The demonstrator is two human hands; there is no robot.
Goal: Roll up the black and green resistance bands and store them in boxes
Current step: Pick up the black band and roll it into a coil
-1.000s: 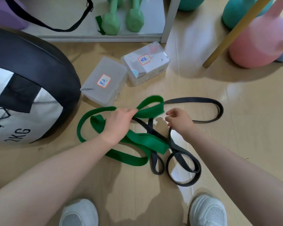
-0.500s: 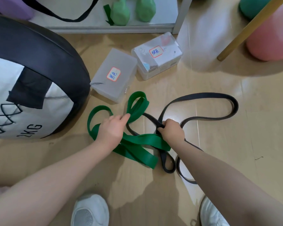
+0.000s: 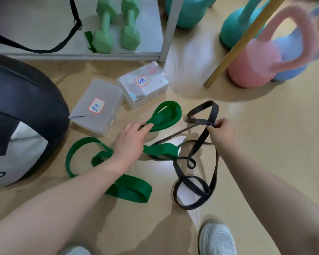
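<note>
L hand [image 3: 130, 142] w/ fingers curled, pinching the wide flat green resistance band [image 3: 166, 116] at the base of an upright loop; rest of that band sprawls on the tan floor [image 3: 265, 144] in loose loops under and left of the L forearm, one fold lying near the bottom by the arm. R hand [image 3: 222, 134] closed round the narrow black resistance band [image 3: 197, 146], thumb and fingers pinching it where a small loop stands up to the left of the hand; from there the black band hangs down to the floor and coils into tangled loops in front of the white shoe [image 3: 217, 239]. Green and black bands cross each other between the two hands. Two frosted clear plastic boxes w/ lids on sit just beyond the bands: left box [image 3: 97, 112] and right box [image 3: 143, 84], each w/ an orange-edged label, touching or nearly so at one corner. Big black-and-white weighted ball [image 3: 20, 126] at left, just beside the left box. Two pale green dumbbells [image 3: 116, 26] on a low grey shelf [image 3: 44, 24] behind. Teal kettlebells [image 3: 234, 32] and a pink kettlebell [image 3: 254, 65] at upper right, a yellowish wooden pole [image 3: 241, 41] leaning in front of them.
</note>
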